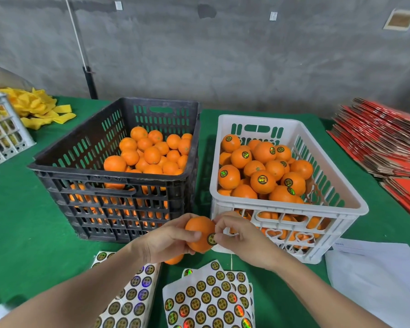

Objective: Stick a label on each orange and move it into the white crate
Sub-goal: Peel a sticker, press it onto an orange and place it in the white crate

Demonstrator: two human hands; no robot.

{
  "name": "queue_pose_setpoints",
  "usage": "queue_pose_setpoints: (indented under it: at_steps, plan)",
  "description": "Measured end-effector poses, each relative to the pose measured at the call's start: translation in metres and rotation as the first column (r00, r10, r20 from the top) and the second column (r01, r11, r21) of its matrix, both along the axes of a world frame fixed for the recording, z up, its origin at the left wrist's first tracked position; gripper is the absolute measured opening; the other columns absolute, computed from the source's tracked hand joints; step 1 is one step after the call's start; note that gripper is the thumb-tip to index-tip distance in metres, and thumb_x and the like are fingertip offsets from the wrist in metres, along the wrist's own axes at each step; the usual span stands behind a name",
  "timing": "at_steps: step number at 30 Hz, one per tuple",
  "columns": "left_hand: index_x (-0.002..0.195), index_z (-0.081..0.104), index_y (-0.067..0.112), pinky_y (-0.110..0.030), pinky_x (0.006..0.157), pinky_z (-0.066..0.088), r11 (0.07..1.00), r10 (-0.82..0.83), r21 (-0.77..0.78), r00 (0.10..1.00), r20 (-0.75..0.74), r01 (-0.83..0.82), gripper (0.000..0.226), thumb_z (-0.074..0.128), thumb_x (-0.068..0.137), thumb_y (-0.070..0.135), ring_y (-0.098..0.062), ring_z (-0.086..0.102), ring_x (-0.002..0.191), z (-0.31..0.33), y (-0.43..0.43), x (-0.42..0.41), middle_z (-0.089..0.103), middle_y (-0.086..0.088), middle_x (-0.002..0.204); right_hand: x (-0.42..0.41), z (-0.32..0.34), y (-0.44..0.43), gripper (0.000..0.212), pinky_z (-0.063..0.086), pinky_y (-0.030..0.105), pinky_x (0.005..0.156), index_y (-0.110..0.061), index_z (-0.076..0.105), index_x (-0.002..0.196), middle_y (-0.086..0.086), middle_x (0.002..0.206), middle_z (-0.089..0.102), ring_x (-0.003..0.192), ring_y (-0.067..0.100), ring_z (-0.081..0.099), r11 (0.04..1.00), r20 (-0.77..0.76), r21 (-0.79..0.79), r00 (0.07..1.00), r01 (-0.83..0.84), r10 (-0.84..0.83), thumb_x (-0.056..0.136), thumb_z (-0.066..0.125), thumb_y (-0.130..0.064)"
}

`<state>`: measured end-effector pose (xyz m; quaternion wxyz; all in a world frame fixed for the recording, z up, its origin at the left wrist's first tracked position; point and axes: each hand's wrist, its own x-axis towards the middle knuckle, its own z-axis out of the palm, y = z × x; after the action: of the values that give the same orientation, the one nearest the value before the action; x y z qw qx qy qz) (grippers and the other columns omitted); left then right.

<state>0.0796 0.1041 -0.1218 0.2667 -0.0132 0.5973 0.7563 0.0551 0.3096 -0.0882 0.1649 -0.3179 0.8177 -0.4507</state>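
While it gets its label, the orange (199,230) is held in the air over the near edge of the bench (21,221), just in front of the gap between the two crates. Fingers of the left hand (168,240) are curled round its left side, thumb on top, gripping it. The label (211,239), round and dark with gold print, sits on the side facing the right hand (242,242), whose thumb and forefinger are closed in a pinch at the label's edge; cannot tell if it is fully stuck down. Judgement: the orange is firm and light enough for one hand, but the rind looks waxy, so it could slip; wrap the whole hand round the middle, off the sticker. The label looks thin and floppy, so take it by the rim only. Just right of the hands stands the white crate (355,204) with labelled oranges; the black crate (104,176) left of it holds unlabelled ones. A second orange (174,259) lies on the bench under the left hand. Sticker sheets (208,299) lie at the near edge, white paper (369,275) near right, red cartons (384,143) along the right edge.
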Motion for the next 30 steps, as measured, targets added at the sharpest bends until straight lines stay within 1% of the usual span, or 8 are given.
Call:
queue_pose_setpoints:
  at_steps: [7, 11, 14, 18, 21, 25, 27, 30]
  plan:
    - [0.114, 0.049, 0.015, -0.038, 0.087, 0.046, 1.0, 0.001, 0.015, 1.0, -0.016, -0.001, 0.074, 0.087, 0.051, 0.024, -0.024, 0.062, 0.098, 0.006, 0.004, 0.001, 0.062, -0.009, 0.109, 0.001, 0.003, -0.002, 0.021, 0.04, 0.01, 0.074, -0.033, 0.05, 0.075, -0.005, 0.105, 0.051, 0.093, -0.004, 0.045, 0.995, -0.133, 0.097, 0.991, 0.018, -0.005, 0.091, 0.059, -0.024]
    - [0.11, 0.05, 0.013, -0.033, 0.077, 0.05, 1.0, 0.001, 0.029, 1.0, -0.017, -0.001, 0.087, 0.096, 0.04, 0.036, -0.022, 0.065, 0.092, 0.008, 0.007, 0.0, 0.066, -0.007, 0.101, 0.002, 0.0, -0.003, 0.013, 0.044, 0.022, 0.083, -0.027, 0.051, 0.081, -0.007, 0.099, 0.05, 0.091, 0.0, 0.046, 0.984, -0.232, 0.144, 0.97, 0.106, -0.07, 0.092, 0.058, -0.028]
    - [0.109, 0.05, 0.011, -0.033, 0.077, 0.049, 1.0, -0.021, 0.017, 0.999, -0.032, 0.022, 0.086, 0.096, 0.041, 0.039, -0.021, 0.065, 0.091, 0.013, 0.007, -0.001, 0.066, -0.007, 0.1, 0.007, 0.0, -0.004, 0.016, 0.045, 0.022, 0.076, -0.03, 0.05, 0.077, -0.011, 0.089, 0.052, 0.086, 0.001, 0.047, 0.973, -0.303, 0.135, 0.943, 0.188, -0.14, 0.088, 0.061, -0.033]
    - [0.117, 0.054, 0.01, -0.043, 0.091, 0.046, 0.995, -0.093, -0.044, 0.994, -0.055, 0.091, 0.079, 0.092, 0.05, 0.029, -0.026, 0.062, 0.1, 0.018, 0.005, -0.001, 0.064, -0.013, 0.109, 0.009, 0.003, -0.003, 0.03, 0.036, 0.017, 0.061, -0.036, 0.042, 0.075, -0.016, 0.077, 0.052, 0.071, 0.0, 0.05, 0.95, -0.3, 0.155, 0.929, 0.271, -0.216, 0.076, 0.069, -0.047]
    - [0.126, 0.054, 0.007, -0.048, 0.103, 0.041, 0.989, -0.131, -0.076, 0.989, -0.073, 0.126, 0.078, 0.086, 0.057, 0.027, -0.03, 0.06, 0.109, 0.023, 0.004, 0.001, 0.063, -0.018, 0.119, 0.008, 0.007, 0.001, 0.05, 0.042, 0.017, 0.059, -0.034, 0.038, 0.097, -0.013, 0.087, 0.059, 0.073, 0.003, 0.058, 0.946, -0.192, 0.145, 0.946, 0.289, -0.26, 0.067, 0.074, -0.054]
    - [0.128, 0.053, 0.001, -0.042, 0.099, 0.046, 0.996, -0.088, 0.011, 0.993, -0.082, 0.089, 0.098, 0.093, 0.048, 0.042, -0.032, 0.061, 0.111, 0.031, 0.012, 0.002, 0.064, -0.019, 0.121, 0.012, 0.019, 0.004, 0.066, 0.046, 0.022, 0.085, -0.04, 0.037, 0.13, -0.017, 0.125, 0.047, 0.105, 0.002, 0.051, 0.988, -0.201, 0.096, 0.974, 0.123, -0.102, 0.073, 0.068, -0.056]
    - [0.129, 0.05, -0.001, -0.042, 0.097, 0.05, 0.995, -0.065, 0.074, 0.993, -0.099, 0.072, 0.098, 0.092, 0.052, 0.042, -0.036, 0.06, 0.116, 0.036, 0.019, 0.001, 0.062, -0.023, 0.125, 0.014, 0.027, 0.003, 0.074, 0.041, 0.024, 0.095, -0.041, 0.032, 0.134, -0.017, 0.133, 0.04, 0.116, 0.002, 0.042, 0.987, -0.288, 0.135, 0.957, 0.084, -0.042, 0.072, 0.07, -0.053]
    - [0.126, 0.058, 0.004, -0.036, 0.087, 0.054, 0.99, -0.024, 0.133, 0.983, -0.18, 0.049, 0.079, 0.079, 0.068, 0.053, -0.033, 0.062, 0.113, 0.051, 0.03, -0.008, 0.063, -0.022, 0.123, 0.008, 0.046, 0.007, 0.066, 0.043, 0.025, 0.091, -0.037, 0.038, 0.127, -0.014, 0.124, 0.046, 0.11, 0.002, 0.044, 0.988, -0.399, 0.045, 0.909, 0.147, -0.117, 0.071, 0.073, -0.037]
